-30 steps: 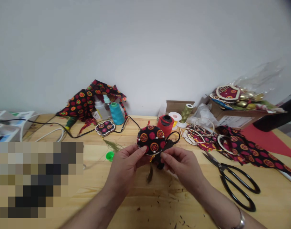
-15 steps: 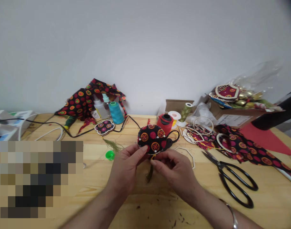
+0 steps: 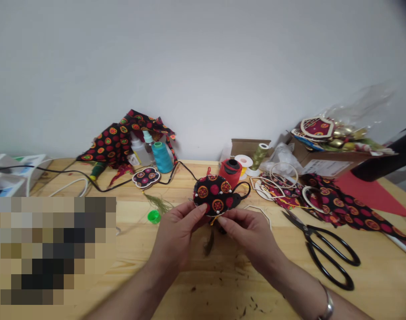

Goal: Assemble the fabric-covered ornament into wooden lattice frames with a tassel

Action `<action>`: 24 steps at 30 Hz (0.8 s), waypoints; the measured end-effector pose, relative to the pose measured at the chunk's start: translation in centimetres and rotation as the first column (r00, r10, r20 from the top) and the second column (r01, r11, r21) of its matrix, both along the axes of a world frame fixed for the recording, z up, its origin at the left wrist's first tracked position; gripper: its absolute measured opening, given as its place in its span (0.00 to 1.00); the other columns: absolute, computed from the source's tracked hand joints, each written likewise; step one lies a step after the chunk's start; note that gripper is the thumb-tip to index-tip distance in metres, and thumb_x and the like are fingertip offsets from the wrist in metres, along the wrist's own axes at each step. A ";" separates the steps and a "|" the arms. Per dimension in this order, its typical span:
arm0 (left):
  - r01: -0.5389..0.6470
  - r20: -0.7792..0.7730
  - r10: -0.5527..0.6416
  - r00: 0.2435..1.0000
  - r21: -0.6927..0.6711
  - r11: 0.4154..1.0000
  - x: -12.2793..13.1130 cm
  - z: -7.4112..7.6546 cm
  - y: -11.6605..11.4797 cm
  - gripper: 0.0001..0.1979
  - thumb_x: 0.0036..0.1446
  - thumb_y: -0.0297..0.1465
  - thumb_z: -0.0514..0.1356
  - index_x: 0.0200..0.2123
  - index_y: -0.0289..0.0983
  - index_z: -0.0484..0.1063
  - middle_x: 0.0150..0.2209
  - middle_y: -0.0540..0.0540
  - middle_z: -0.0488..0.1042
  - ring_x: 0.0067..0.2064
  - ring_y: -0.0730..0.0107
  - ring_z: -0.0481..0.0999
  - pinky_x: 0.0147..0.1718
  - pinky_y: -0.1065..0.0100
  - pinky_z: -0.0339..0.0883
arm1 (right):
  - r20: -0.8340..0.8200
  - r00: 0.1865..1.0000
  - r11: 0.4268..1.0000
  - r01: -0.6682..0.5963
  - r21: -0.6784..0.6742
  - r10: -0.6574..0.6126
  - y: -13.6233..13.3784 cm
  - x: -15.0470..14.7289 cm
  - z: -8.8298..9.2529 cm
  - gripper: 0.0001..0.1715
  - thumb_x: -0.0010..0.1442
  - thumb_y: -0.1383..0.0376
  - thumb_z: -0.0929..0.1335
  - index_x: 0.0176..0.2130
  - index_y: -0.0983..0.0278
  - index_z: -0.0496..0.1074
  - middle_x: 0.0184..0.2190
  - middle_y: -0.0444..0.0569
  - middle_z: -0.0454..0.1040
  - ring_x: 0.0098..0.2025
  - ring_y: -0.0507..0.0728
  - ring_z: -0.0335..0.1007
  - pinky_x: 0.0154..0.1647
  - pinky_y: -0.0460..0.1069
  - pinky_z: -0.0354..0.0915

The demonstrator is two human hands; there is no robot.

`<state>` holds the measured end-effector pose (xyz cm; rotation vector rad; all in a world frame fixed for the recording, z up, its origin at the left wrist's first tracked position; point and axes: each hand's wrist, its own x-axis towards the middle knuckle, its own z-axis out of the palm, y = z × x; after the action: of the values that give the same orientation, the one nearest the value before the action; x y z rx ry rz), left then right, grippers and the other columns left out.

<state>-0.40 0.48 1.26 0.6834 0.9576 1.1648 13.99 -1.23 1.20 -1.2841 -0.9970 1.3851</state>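
Observation:
My left hand (image 3: 176, 226) pinches the lower left edge of a rounded fabric pendant (image 3: 213, 192), thumb on its front. The pendant has black cloth with red and orange round motifs, small white beads along the rim and a red loop on top. My right hand (image 3: 249, 229) is closed at its lower right edge, with the thumb tip beside a short yellow cord (image 3: 214, 220). Below the cord hangs a dark tassel (image 3: 208, 244). Fingertips behind the pendant are hidden. A black looped handle (image 3: 245, 189) shows just right of the pendant, partly covered.
Large black scissors (image 3: 318, 246) lie at right. Behind stand a turquoise thread cone (image 3: 162, 158), a red spool (image 3: 230, 171) and a green spool (image 3: 259, 156). A small green cap (image 3: 153, 217) and a flower-shaped pendant (image 3: 145, 178) lie left. Wooden frames (image 3: 268, 189) and patterned cloth (image 3: 349, 200) lie right.
My right thumb has moved up and slightly right, from the top of the tassel to the pendant's lower edge. The tassel now hangs free, and the pendant has shifted slightly.

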 end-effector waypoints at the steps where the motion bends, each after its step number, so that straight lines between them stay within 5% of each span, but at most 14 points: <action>1: 0.004 0.004 -0.004 1.000 0.000 1.000 0.0 0.0 0.0 0.07 0.46 0.31 0.69 0.30 0.33 0.80 0.30 0.45 0.82 0.32 0.69 0.78 0.39 0.69 0.71 | -0.005 1.000 1.000 0.002 -0.004 -0.002 0.0 0.0 0.0 0.09 0.43 0.61 0.74 0.25 0.65 0.80 0.21 0.45 0.76 0.23 0.50 0.63 0.26 0.46 0.59; 24: 0.053 -0.036 -0.052 0.998 0.049 0.997 -0.2 -0.3 -0.1 0.06 0.48 0.30 0.67 0.31 0.34 0.81 0.32 0.44 0.82 0.34 0.66 0.79 0.41 0.66 0.72 | 0.048 0.999 1.000 -0.004 0.006 0.004 -0.2 0.1 0.1 0.09 0.44 0.60 0.72 0.23 0.65 0.78 0.19 0.43 0.72 0.22 0.50 0.60 0.25 0.46 0.56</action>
<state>-0.65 0.39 0.97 0.7671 0.9366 1.1371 14.07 -1.42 1.32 -1.3171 -1.0354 1.3592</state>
